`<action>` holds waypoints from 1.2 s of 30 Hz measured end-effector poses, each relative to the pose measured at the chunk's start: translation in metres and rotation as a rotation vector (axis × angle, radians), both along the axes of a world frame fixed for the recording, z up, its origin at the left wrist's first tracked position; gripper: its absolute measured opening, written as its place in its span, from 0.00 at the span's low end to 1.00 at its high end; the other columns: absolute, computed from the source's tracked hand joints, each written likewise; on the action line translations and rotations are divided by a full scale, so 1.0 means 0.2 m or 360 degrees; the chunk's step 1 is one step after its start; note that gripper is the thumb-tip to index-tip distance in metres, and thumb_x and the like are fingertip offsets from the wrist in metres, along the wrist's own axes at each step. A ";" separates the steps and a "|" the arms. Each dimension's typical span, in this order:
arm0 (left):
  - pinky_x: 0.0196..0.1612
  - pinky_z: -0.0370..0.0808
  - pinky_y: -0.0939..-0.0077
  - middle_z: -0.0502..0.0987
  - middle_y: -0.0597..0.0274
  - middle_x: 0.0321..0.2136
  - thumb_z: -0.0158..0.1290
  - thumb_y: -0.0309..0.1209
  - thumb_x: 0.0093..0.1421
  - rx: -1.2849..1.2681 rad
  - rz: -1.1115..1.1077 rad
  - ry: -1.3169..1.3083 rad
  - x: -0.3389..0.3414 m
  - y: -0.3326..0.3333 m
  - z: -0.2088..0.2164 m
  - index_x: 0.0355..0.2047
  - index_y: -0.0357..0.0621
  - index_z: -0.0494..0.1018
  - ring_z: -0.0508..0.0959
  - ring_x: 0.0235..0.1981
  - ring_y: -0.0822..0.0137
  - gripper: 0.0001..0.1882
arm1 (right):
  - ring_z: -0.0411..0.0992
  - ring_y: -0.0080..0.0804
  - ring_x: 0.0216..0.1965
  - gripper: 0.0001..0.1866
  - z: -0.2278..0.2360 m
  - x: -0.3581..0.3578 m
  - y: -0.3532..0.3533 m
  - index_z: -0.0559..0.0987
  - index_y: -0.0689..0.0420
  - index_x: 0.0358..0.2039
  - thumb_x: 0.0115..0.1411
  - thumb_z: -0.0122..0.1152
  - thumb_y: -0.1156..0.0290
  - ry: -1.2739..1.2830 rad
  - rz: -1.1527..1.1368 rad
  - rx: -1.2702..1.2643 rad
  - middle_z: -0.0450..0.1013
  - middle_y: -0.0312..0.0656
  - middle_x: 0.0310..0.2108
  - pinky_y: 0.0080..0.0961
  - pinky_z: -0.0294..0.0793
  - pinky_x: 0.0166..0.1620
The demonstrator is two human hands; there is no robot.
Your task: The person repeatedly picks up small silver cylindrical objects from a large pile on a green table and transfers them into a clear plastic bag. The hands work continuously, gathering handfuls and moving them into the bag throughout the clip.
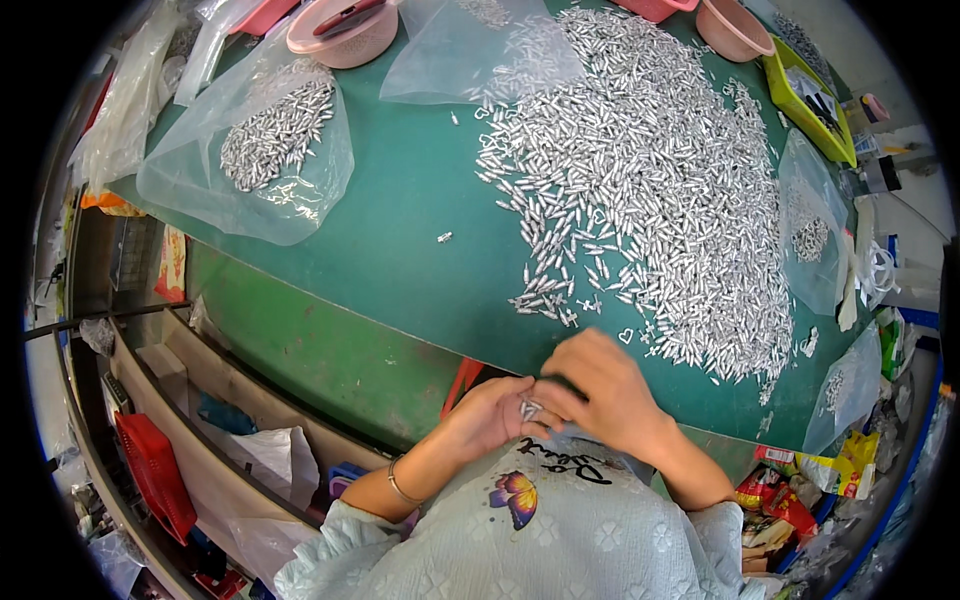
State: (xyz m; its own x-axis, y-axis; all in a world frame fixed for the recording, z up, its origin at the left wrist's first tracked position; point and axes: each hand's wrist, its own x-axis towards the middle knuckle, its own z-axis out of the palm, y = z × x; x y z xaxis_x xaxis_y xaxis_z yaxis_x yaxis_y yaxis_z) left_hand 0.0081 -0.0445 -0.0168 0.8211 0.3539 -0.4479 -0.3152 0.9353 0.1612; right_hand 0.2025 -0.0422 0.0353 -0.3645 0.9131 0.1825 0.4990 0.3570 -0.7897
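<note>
Cradling small silvery pieces (530,408), the left hand (492,413) lay half-open, close beside the right hand (605,388) (blurred; its grip could not be determined). Beyond, a heap of bullet-shaped silvery parts (670,190) covered the right portion of the green tabletop (400,240).

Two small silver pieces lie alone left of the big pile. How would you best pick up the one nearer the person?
Probably from above, pinching the nearer silver piece across its middle. It lies low on the green table, looks slightly longer than wide, and no other piece touches it. Finer details are too small to tell.
</note>
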 end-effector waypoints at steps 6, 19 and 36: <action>0.35 0.76 0.76 0.78 0.48 0.38 0.43 0.30 0.67 0.0195 -0.0046 0.0145 -0.03 -0.04 -0.01 0.46 0.28 0.73 0.78 0.35 0.64 0.16 | 0.64 0.40 0.35 0.09 -0.08 -0.03 0.10 0.75 0.60 0.32 0.50 0.65 0.75 -0.0654 -0.0456 0.0376 0.67 0.41 0.35 0.34 0.63 0.38; 0.54 0.73 0.64 0.74 0.36 0.48 0.36 0.33 0.67 0.0057 0.0000 0.0248 -0.05 0.02 0.01 0.50 0.20 0.69 0.77 0.49 0.50 0.24 | 0.66 0.39 0.35 0.11 -0.06 0.01 0.01 0.76 0.59 0.34 0.49 0.66 0.77 -0.0498 -0.0456 0.0376 0.69 0.41 0.34 0.33 0.63 0.36; 0.50 0.77 0.61 0.77 0.41 0.40 0.39 0.33 0.68 0.0074 -0.0122 0.0289 -0.08 0.00 -0.14 0.47 0.25 0.70 0.80 0.42 0.53 0.20 | 0.66 0.40 0.37 0.12 -0.13 -0.10 0.05 0.74 0.61 0.37 0.51 0.63 0.74 -0.0595 -0.0374 0.0317 0.68 0.42 0.34 0.33 0.64 0.38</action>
State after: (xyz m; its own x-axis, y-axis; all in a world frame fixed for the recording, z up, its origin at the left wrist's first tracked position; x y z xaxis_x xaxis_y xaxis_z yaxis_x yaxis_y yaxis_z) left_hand -0.0078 -0.0439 -0.0452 0.7536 0.3169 -0.5759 -0.2049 0.9457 0.2523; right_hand 0.1817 -0.0313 0.0095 -0.2264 0.9392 0.2582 0.8210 0.3267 -0.4683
